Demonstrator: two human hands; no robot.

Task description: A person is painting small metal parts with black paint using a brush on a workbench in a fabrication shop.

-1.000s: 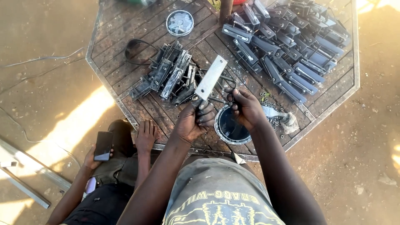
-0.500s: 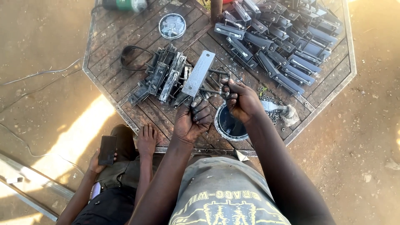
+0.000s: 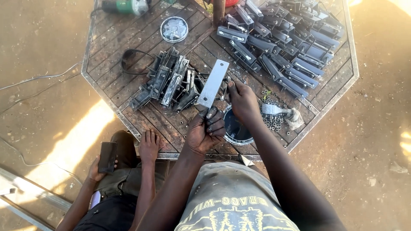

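Fingers [image 3: 212,122] of the left hand [image 3: 204,132] still pinch the flat grey metal plate [image 3: 212,83], now lifted higher; right hand [image 3: 242,100] keeps working beside its lower end, grip unclear.

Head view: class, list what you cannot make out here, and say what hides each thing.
- Tin: contents hidden by shadow and the right hand.
- Flat metal plate: lower end covered by the left hand.
- Green power tool: cut off by the top edge.
- Small nuts: too small to count.
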